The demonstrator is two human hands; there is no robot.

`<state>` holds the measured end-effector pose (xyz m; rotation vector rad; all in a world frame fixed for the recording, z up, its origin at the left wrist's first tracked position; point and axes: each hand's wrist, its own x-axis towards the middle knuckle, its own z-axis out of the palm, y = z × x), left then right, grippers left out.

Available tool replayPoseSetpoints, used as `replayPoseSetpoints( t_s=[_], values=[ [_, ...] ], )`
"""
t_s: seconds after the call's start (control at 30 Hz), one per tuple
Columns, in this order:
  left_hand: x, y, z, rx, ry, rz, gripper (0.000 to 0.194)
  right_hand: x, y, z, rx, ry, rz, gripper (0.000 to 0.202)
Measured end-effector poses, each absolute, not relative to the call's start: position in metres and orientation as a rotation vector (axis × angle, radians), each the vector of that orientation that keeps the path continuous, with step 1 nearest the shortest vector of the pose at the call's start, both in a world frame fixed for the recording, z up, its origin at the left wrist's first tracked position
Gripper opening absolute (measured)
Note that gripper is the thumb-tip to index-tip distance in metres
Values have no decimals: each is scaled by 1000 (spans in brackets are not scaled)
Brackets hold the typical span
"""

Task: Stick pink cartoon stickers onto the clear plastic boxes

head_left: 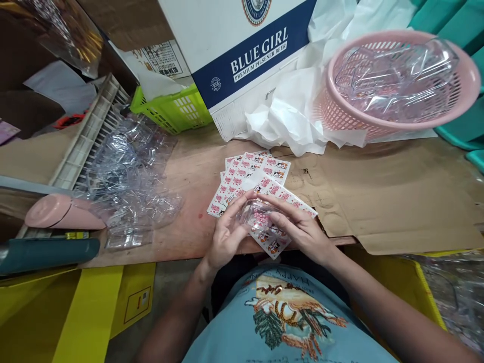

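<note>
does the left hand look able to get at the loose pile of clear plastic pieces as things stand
Probably yes: only flat reddish-brown tabletop seems to lie between the left hand and that pile, though the hand is holding a small transparent plastic container.

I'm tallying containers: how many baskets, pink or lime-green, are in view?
2: pink basket at right rear; lime-green basket left of the Blue Girl beer carton. Others may be hidden.
</note>
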<state>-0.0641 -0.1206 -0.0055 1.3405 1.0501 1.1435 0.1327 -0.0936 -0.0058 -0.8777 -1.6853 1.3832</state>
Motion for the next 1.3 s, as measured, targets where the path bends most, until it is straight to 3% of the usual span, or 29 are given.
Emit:
replayPoseSetpoints(
  t_s=[0.3, 0.73, 1.3],
  values=[
    [-77, -128, -3, 1197, 965, 1026, 61, 140, -93, -3, -965, -1878, 1132, 40],
    [-65, -131, -10, 1154, 989, 1157, 51, 133, -104, -7, -1013, -1983, 911, 43],
    [-74, -132, -7, 1142, 870, 1119, 53, 133, -102, -6, -1033, -1889, 1111, 40]
  ],
)
